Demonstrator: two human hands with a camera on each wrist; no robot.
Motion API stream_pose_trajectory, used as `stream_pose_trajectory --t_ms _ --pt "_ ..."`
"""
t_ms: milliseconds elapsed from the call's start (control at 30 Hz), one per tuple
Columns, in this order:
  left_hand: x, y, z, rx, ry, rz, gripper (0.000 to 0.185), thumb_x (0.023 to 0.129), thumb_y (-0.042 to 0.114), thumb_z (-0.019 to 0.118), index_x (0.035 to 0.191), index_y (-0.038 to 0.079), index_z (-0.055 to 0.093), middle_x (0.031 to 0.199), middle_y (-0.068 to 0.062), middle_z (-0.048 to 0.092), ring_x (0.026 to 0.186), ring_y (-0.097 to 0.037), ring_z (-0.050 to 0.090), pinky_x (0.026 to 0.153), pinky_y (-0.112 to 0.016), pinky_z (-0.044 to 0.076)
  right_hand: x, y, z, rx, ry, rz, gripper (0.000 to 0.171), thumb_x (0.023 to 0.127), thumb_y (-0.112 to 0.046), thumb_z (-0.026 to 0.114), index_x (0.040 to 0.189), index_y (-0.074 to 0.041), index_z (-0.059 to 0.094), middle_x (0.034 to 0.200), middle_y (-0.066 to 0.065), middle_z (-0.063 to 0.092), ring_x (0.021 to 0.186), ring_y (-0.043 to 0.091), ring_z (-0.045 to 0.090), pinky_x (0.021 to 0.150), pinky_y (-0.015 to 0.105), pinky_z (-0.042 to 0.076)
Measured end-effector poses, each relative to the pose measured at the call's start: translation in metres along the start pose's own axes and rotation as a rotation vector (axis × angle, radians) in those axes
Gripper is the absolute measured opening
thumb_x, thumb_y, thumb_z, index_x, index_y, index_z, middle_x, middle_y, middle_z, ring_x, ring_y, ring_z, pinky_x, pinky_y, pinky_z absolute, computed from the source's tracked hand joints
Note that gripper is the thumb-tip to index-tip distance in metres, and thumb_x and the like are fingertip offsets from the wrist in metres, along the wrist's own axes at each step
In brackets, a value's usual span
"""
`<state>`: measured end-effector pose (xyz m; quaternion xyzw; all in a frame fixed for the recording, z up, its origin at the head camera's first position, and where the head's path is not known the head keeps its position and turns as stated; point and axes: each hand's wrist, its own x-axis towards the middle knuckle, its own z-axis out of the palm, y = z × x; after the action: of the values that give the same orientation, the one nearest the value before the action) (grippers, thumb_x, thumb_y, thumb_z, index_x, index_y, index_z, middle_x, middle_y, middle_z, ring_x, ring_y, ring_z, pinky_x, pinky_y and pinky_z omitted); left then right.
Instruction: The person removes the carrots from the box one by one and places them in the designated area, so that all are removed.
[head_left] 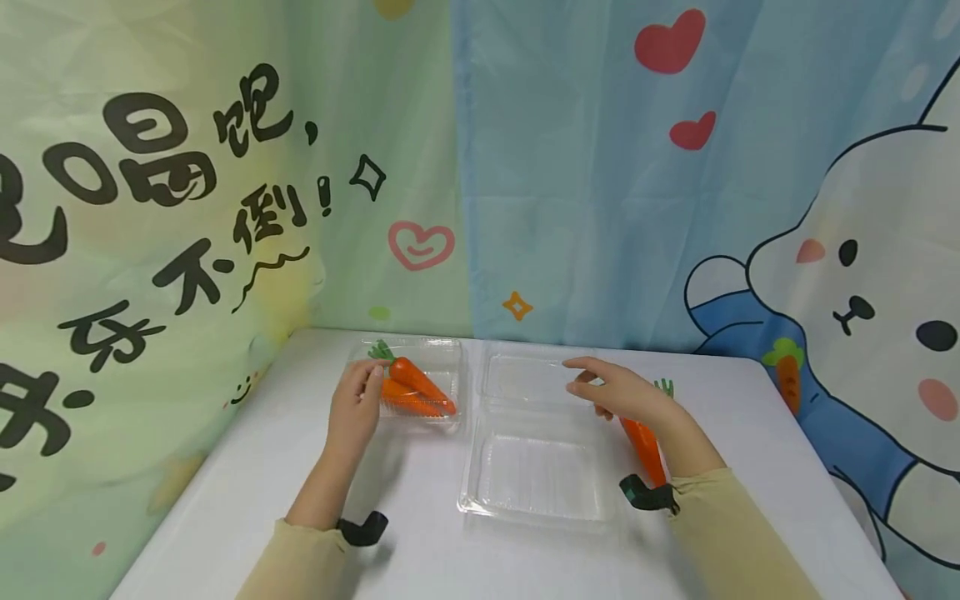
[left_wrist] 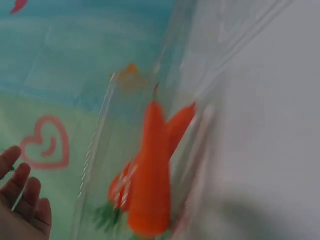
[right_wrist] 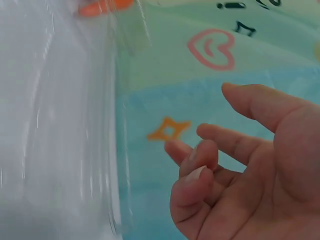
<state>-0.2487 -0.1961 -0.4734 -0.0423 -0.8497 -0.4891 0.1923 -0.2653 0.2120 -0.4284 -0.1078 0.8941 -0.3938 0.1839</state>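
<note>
Two orange toy carrots (head_left: pixel 420 387) with green tops lie crossed in a small clear plastic box (head_left: pixel 442 350) at the back left. My left hand (head_left: pixel 356 408) is beside the box's left side, fingertips close to the green tops. In the left wrist view its fingers (left_wrist: pixel 31 197) are spread, holding nothing. My right hand (head_left: pixel 626 392) hovers over the right side of a second clear plastic box (head_left: pixel 540 475), which lies unfolded with its lid (head_left: pixel 525 375) towards the back. The right wrist view shows the fingers (right_wrist: pixel 240 142) loosely bent around nothing.
Right of the unfolded box lies another carrot (head_left: pixel 643 446), partly hidden by my right hand and wrist. All of this is on a white table (head_left: pixel 420 533). A printed curtain (head_left: pixel 570 208) hangs right behind the table's back edge.
</note>
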Motion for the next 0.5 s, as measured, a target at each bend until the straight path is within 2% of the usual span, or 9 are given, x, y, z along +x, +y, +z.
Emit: stream_pose_trajectory --t_ms 133,233,367,500 --pt "0.033 -0.015 -0.022 0.058 -0.017 -0.061 0.043 0.106 0.039 0.04 0.129 0.011 0.063 0.138 -0.011 0.054 0.124 -0.03 0.051 0.1 -0.048 0.044 0.021 -0.018 0.016 0.027 -0.066 -0.033 0.055 0.098 -0.04 0.059 0.147 -0.024 0.044 0.128 0.015 0.057 0.062 0.02 0.049 0.063 0.033 0.046" --pt "0.051 -0.029 -0.033 0.107 -0.07 -0.114 0.047 0.106 0.041 0.038 0.136 0.01 0.058 0.145 -0.015 0.047 0.132 -0.036 0.045 0.106 -0.054 0.039 0.038 -0.031 0.027 0.081 -0.101 -0.033 0.053 0.098 -0.04 0.06 0.147 -0.025 0.044 0.129 0.014 0.058 0.063 0.019 0.049 0.064 0.033 0.046" --pt "0.066 -0.044 -0.043 0.171 -0.19 -0.217 0.054 0.106 0.043 0.035 0.147 0.008 0.044 0.155 -0.022 0.033 0.139 -0.043 0.035 0.112 -0.059 0.033 0.058 -0.048 0.041 0.143 -0.133 0.001 0.056 0.095 -0.043 0.062 0.146 -0.028 0.045 0.126 0.011 0.059 0.064 0.018 0.05 0.067 0.032 0.047" --pt "0.075 -0.055 -0.048 0.2 -0.327 -0.323 0.066 0.105 0.05 0.033 0.156 0.009 0.027 0.159 -0.025 0.025 0.145 -0.046 0.026 0.115 -0.061 0.027 0.077 -0.063 0.055 0.185 -0.161 0.018 0.058 0.096 -0.042 0.061 0.148 -0.026 0.042 0.133 0.012 0.056 0.063 0.017 0.049 0.065 0.03 0.046"
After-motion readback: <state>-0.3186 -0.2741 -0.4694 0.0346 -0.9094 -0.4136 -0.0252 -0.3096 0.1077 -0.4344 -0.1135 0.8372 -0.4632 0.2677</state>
